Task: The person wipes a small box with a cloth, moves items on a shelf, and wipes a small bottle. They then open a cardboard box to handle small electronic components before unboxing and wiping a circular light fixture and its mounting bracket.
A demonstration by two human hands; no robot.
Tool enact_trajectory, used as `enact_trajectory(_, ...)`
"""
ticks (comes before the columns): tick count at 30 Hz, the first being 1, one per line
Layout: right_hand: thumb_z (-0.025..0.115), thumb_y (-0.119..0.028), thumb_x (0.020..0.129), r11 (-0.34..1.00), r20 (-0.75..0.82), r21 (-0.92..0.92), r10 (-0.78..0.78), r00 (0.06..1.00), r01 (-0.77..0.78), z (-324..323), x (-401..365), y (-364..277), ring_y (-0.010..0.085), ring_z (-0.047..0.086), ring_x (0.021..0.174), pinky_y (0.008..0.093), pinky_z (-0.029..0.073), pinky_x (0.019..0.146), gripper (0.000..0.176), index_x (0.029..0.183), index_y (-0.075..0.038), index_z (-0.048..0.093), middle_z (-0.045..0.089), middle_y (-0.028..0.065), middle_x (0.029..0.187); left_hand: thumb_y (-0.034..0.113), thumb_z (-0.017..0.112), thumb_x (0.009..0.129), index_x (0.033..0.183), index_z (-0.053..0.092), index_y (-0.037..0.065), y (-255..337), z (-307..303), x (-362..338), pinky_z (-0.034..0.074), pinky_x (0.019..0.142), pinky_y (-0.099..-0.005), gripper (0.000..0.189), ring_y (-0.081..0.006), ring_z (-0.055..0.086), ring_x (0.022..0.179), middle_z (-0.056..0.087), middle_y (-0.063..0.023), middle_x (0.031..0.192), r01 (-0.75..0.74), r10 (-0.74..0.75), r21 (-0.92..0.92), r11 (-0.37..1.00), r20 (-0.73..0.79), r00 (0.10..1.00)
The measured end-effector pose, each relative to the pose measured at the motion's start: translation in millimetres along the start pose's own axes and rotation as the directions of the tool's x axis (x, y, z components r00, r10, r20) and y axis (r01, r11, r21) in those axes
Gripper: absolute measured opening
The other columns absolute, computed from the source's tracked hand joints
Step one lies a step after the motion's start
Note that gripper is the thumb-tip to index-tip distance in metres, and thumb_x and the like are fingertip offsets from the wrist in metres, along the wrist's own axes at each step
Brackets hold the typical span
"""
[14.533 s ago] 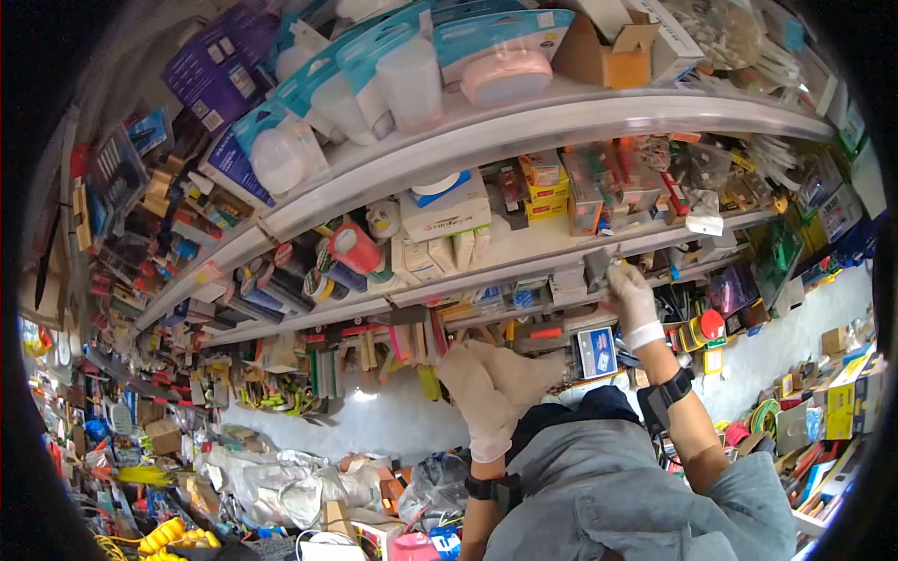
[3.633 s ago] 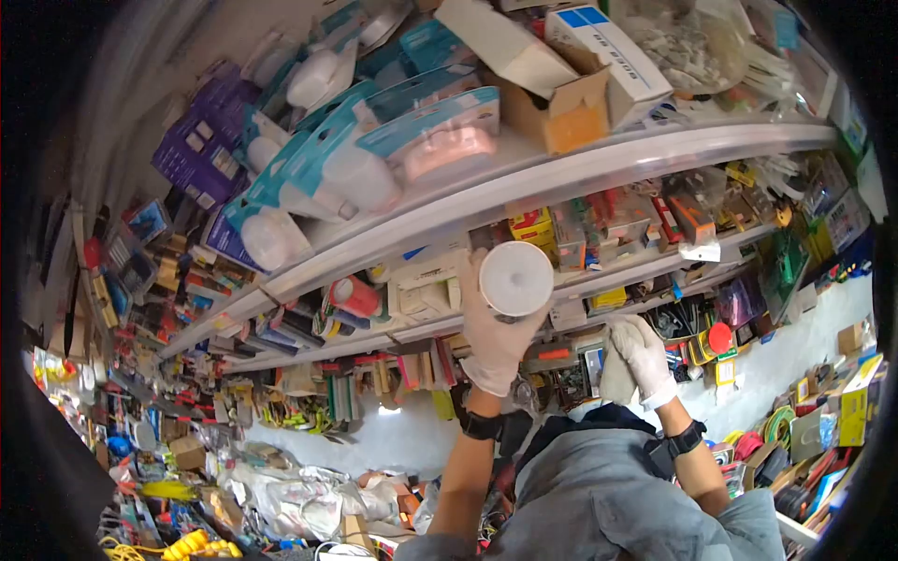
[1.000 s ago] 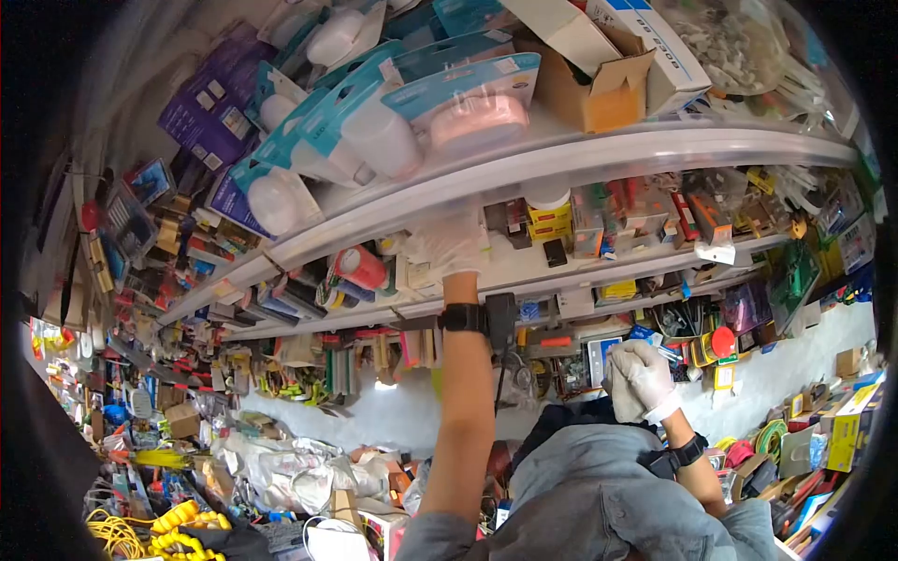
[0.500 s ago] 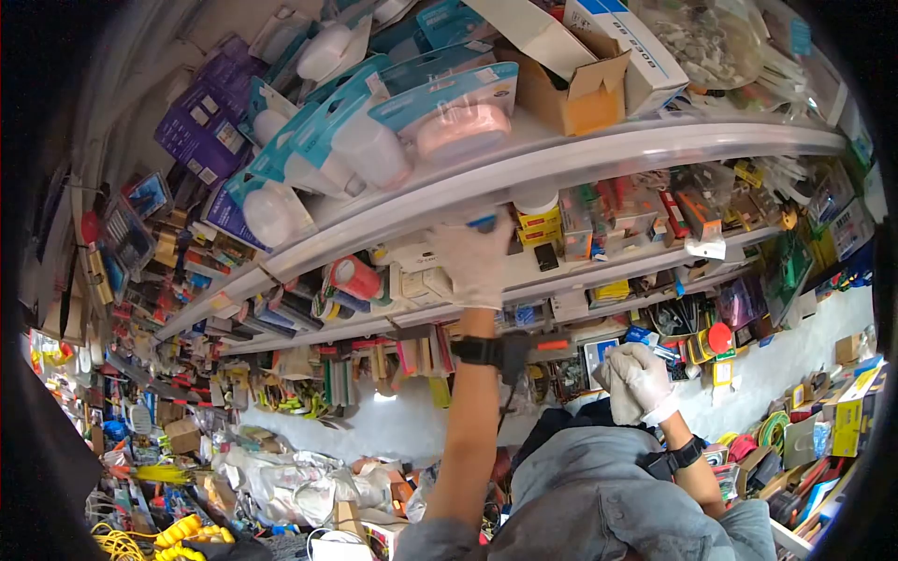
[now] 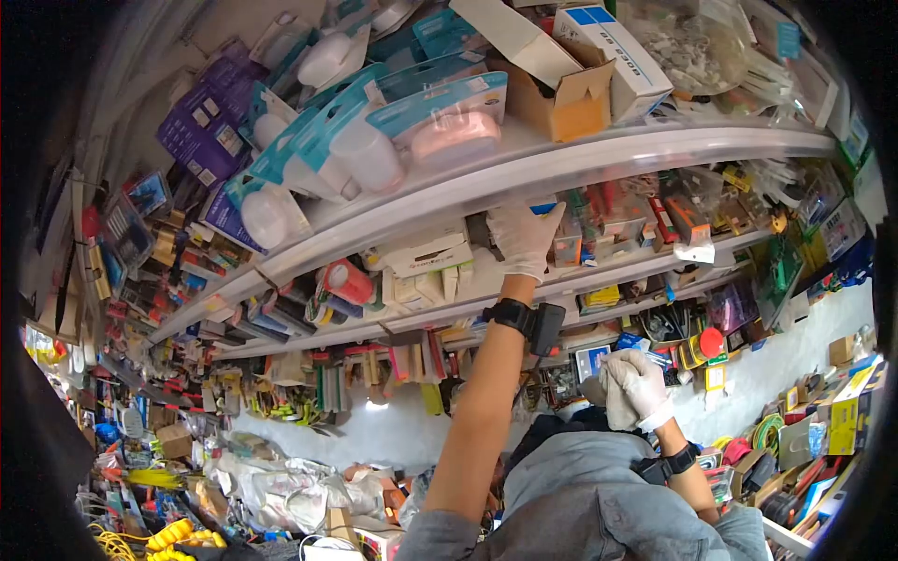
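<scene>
My left hand (image 5: 526,236), in a white glove, reaches onto the middle shelf just below the upper shelf's edge. Its thumb and fingers are closed around a small blue thing (image 5: 541,208), mostly hidden, whose kind I cannot make out. To the left of this hand lies a white carton (image 5: 428,254); to its right stand small packaged goods (image 5: 568,245). My right hand (image 5: 644,385), also gloved, is closed on a bunched grey cloth (image 5: 617,393) in front of the lower shelves.
Overhead, the upper shelf (image 5: 524,161) carries blister-packed lamps (image 5: 449,131), purple boxes (image 5: 201,126), an opened cardboard box (image 5: 575,101) and a blue-white box (image 5: 613,61). Red tape rolls (image 5: 348,282) sit left on the middle shelf. Plastic-wrapped goods (image 5: 281,496) are piled low at the left.
My left hand has moved right along the middle shelf with the blue thing, now covering the spot where yellow boxes showed. My right hand and the cloth have barely moved.
</scene>
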State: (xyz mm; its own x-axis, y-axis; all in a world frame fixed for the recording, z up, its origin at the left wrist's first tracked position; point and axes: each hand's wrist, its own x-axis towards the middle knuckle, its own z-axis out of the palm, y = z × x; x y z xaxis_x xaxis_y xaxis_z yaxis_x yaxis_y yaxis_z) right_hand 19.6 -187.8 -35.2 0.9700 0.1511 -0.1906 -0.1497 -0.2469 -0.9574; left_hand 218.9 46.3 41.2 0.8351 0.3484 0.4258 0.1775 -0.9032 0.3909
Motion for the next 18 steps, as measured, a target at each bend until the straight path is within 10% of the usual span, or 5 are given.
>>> enact_trajectory(3, 0.068, -0.022, 0.088, 1.0, 0.021, 0.01, 0.017, 1.0, -0.017, -1, -2, -4, 0.0192, 0.065, 0.089, 0.0301, 0.05, 0.082, 0.026, 0.101, 0.0, 0.068, 0.068, 0.0111, 0.094, 0.066, 0.074, 0.067, 0.127, 0.048, -0.007, -4, -9, -1, 0.044, 0.095, -0.0497, 0.098, -0.0426, 0.053, 0.112, 0.054, -0.0301, 0.119, 0.055, -0.034, -0.084, 0.995, 0.24, 0.97)
enact_trajectory(5, 0.068, -0.021, 0.087, 0.999, 0.022, 0.0, 0.041, 0.999, -0.041, -1, -3, -14, 0.0189, 0.065, 0.089, 0.0302, 0.05, 0.082, 0.025, 0.101, 0.0, 0.068, 0.068, 0.011, 0.095, 0.065, 0.072, 0.07, 0.128, 0.047, -0.009, -10, -13, -13, 0.038, 0.103, -0.0508, 0.098, -0.0454, 0.047, 0.121, 0.051, -0.0325, 0.124, -0.133, 0.129, -0.055, 0.99, -0.075, 0.989)
enact_trajectory(8, 0.068, -0.021, 0.087, 1.0, 0.018, -0.028, 0.007, 1.0, -0.006, 2, -1, -5, 0.0198, 0.065, 0.089, 0.0303, 0.05, 0.082, 0.024, 0.101, 0.0, 0.068, 0.068, 0.0111, 0.095, 0.06, 0.075, 0.068, 0.14, 0.038, -0.005, -20, -34, -26, 0.021, 0.116, -0.0526, 0.104, -0.0477, 0.031, 0.135, 0.037, -0.0296, 0.145, -0.085, 0.081, -0.019, 0.996, -0.166, 0.983)
enact_trajectory(14, 0.067, -0.02, 0.088, 0.998, 0.04, -0.065, -0.02, 0.999, 0.022, 6, 2, -3, 0.0223, 0.065, 0.09, 0.0309, 0.05, 0.082, 0.024, 0.1, -0.001, 0.068, 0.067, 0.0123, 0.096, 0.043, 0.076, 0.075, 0.134, 0.042, -0.008, -88, -77, -32, 0.026, 0.114, -0.0509, 0.084, -0.0464, 0.031, 0.135, 0.035, -0.0319, 0.143, 0.144, -0.125, -0.012, 0.99, -0.573, 0.81)
enact_trajectory(18, 0.067, -0.02, 0.088, 0.996, 0.084, -0.065, -0.054, 0.995, 0.06, 9, 1, -18, 0.0227, 0.065, 0.09, 0.031, 0.049, 0.082, 0.024, 0.1, 0.0, 0.068, 0.067, 0.0125, 0.097, 0.027, 0.071, 0.079, 0.13, 0.047, -0.006, -155, -78, -28, 0.033, 0.11, -0.0454, 0.066, -0.0418, 0.041, 0.131, 0.047, -0.03, 0.135, 0.093, -0.137, -0.107, 0.99, -0.546, 0.826)
